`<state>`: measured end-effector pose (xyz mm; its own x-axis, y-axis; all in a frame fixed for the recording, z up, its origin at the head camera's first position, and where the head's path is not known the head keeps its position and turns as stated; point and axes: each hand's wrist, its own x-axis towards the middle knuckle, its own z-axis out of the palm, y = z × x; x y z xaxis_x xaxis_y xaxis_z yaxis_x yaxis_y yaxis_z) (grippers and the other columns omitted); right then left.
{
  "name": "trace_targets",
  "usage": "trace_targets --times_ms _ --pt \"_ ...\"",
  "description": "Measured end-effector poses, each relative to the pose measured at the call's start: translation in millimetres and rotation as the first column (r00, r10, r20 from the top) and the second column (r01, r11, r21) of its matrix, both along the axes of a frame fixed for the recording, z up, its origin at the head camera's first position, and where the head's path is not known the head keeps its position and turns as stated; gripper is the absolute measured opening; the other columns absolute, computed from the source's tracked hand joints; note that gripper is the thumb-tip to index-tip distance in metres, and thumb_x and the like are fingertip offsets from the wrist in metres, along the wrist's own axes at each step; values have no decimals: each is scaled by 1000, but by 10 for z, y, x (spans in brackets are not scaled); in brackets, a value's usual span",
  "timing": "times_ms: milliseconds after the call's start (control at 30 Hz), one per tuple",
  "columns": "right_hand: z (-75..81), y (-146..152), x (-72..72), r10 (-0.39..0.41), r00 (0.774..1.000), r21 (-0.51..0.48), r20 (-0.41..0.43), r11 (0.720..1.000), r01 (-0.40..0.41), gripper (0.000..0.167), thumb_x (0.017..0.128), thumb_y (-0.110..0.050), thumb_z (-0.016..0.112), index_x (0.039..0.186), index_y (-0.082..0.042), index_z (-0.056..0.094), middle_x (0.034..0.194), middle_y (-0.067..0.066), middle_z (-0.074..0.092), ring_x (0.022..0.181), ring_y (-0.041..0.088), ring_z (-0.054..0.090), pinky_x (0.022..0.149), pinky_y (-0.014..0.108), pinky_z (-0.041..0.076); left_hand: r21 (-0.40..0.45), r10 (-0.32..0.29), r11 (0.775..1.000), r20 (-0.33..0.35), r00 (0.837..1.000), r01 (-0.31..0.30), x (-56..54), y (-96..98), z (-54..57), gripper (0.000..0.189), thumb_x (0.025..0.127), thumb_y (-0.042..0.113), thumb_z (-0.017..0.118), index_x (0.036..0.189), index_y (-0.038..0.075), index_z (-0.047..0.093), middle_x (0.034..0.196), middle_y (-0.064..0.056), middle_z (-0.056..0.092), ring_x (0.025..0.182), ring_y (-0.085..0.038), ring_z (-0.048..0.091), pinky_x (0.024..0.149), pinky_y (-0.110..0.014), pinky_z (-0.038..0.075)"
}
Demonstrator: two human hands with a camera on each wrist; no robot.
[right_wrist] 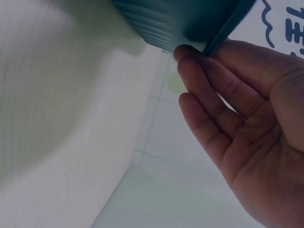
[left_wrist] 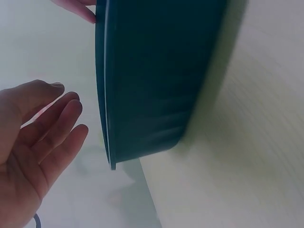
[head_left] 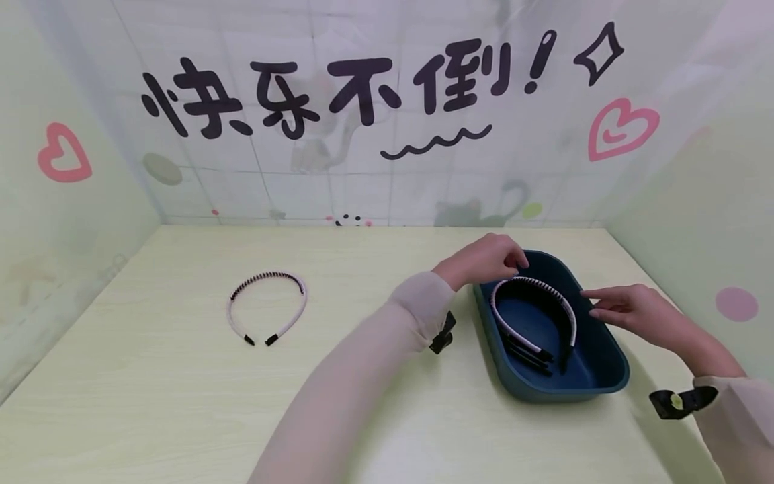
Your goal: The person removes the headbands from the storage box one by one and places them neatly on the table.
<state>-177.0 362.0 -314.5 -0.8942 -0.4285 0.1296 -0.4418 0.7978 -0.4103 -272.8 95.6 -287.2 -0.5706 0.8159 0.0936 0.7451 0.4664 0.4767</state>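
Observation:
A dark blue plastic basin (head_left: 595, 363) stands on the right side of the table. Inside it lies a white headband (head_left: 565, 308) with black teeth and black tips, over darker headband ends (head_left: 527, 357). My left hand (head_left: 486, 258) hovers over the basin's far left rim, above the headband; in the left wrist view its fingers (left_wrist: 61, 156) are loosely bent with nothing between them. At the right rim is my right hand (head_left: 635, 314), fingers nearly straight, with fingertips (right_wrist: 184, 53) right at the basin's edge in the right wrist view.
Another white headband (head_left: 304, 306) with black teeth and tips lies on the left half of the pale wood table (head_left: 151, 376). A printed backdrop (head_left: 375, 181) rises behind the table, and side panels (head_left: 707, 222) close off both sides.

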Motion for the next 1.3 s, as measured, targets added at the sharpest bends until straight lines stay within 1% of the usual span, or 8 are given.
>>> trace_targets --times_ms 133,300,567,633,800,933,1067,1300 --pt "6 -5 2 2 1000 -6 3 1000 -2 31 84 -3 63 112 10 60 83 4 68 70 -1 59 59 23 49 -7 0 1000 11 1000 0 0 71 21 27 90 8 55 115 6 64 105 -2 63 88 -5 55 75 -11 40" --pt "15 -6 -2 12 1000 -4 -13 1000 -13 31 83 -2 64 112 10 60 81 2 67 70 -1 59 58 23 49 -26 26 999 43 999 -25 -6 162 57 27 90 10 55 115 7 64 105 0 62 90 -5 54 75 -12 41" --pt "23 6 -4 -11 1000 5 17 1000 11 32 85 -4 63 114 9 59 83 4 68 71 0 59 60 23 49 -110 70 992 103 992 -59 -27 357 104 29 90 12 57 118 12 63 111 3 61 99 -7 54 80 -13 41" --pt "22 7 -4 -8 1000 4 17 1000 8 32 85 -4 63 114 9 60 84 5 68 72 0 59 60 23 50 -129 73 990 102 992 -59 -36 403 123 29 90 13 58 118 12 63 111 3 61 100 -7 54 80 -14 41" --pt "19 -4 -15 6 1000 1 4 1000 -6 32 84 -3 63 113 9 60 83 4 68 71 -1 59 59 23 50 -200 94 977 92 991 -74 -60 484 167 31 87 15 62 118 12 64 114 4 61 104 -6 53 81 -13 40" --pt "21 2 -21 16 1000 -12 0 1000 -16 31 84 -2 63 112 10 60 82 3 68 71 0 59 59 23 49 -259 141 960 133 981 -103 -60 539 191 33 86 17 65 118 15 64 117 6 59 107 -5 51 81 -15 41" --pt "21 0 -31 27 1000 -23 2 999 -27 31 83 -1 63 111 12 59 80 3 67 69 1 59 57 23 49 -295 189 946 166 968 -134 -41 565 191 33 85 18 67 117 19 64 117 9 59 108 -5 51 81 -17 42" --pt "34 -16 -29 20 1000 -18 13 1000 -19 31 83 -1 64 111 13 59 81 4 67 70 2 60 58 24 49 -321 217 934 165 962 -156 -56 627 116 30 86 14 64 115 21 66 114 10 59 104 -4 51 77 -17 43"
